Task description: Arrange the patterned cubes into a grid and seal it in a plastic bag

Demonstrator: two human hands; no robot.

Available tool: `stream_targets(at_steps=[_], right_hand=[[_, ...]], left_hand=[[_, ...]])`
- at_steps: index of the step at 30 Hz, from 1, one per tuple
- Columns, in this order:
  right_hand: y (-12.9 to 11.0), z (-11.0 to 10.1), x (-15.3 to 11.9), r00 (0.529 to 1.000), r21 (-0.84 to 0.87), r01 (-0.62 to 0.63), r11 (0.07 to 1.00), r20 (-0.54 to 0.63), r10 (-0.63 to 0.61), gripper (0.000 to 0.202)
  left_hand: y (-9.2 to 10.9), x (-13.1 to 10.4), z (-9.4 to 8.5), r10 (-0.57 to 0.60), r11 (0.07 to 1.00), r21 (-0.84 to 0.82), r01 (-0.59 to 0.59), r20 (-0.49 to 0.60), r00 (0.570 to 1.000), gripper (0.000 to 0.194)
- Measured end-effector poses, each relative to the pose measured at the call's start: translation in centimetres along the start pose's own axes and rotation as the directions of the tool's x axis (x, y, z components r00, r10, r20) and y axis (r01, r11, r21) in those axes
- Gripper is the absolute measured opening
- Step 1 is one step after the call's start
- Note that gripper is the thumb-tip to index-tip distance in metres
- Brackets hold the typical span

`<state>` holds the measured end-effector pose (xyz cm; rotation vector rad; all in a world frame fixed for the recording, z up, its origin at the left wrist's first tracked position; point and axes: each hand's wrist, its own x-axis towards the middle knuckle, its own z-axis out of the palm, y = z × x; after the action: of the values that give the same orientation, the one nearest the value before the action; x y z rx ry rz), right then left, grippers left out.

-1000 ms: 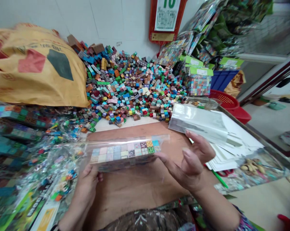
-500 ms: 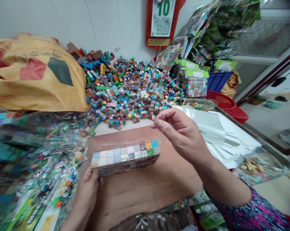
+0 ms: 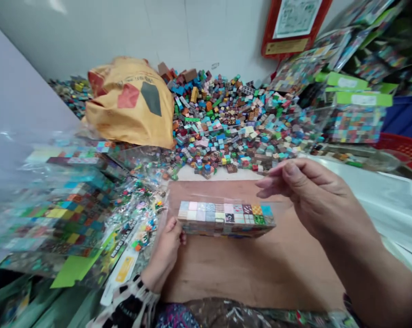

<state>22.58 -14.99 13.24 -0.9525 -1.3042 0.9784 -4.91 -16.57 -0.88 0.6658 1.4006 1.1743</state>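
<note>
A clear plastic bag holds a long block of small patterned cubes (image 3: 226, 219), just above the brown board (image 3: 254, 273). My left hand (image 3: 170, 243) has its fingers closed on the bag at the block's left end. To the right and above the block, my right hand (image 3: 305, 182) is raised with thumb and fingers brought together; whether a bit of the clear film is between them is too faint to tell.
Loose coloured cubes (image 3: 226, 123) are heaped along the wall beside a yellow sack (image 3: 134, 105). Bagged cube blocks (image 3: 65, 209) and small colourful pieces (image 3: 146, 223) lie left. Green-topped packets (image 3: 358, 118), a red basket (image 3: 404, 148) and white sheets (image 3: 356, 182) are at right.
The view has swung left, so the scene sits farther right and more bagged blocks show. My left hand still grips the bag; my right hand stays raised, its fingers turned slightly.
</note>
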Motion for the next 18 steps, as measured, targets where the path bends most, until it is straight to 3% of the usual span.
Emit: stream_targets(at_steps=[5,12,18], right_hand=[[0.8,0.3,-0.3,0.999,0.075,-0.016,0.997,-0.036,0.019,0.02],[1.5,0.5,-0.3,0.997,0.057,-0.007,0.998,-0.082,0.012,0.021],[1.6,0.8,-0.2,0.994,0.08,0.007,0.997,-0.108,0.002,0.021]], left_hand=[[1.0,0.3,-0.5,-0.137,0.99,-0.012,0.137,0.049,0.989,0.038],[2.7,1.6,-0.7,-0.294,0.954,-0.023,0.298,0.11,0.95,0.023],[2.8,2.2,-0.8,-0.325,0.94,-0.054,0.337,0.163,0.932,0.017]])
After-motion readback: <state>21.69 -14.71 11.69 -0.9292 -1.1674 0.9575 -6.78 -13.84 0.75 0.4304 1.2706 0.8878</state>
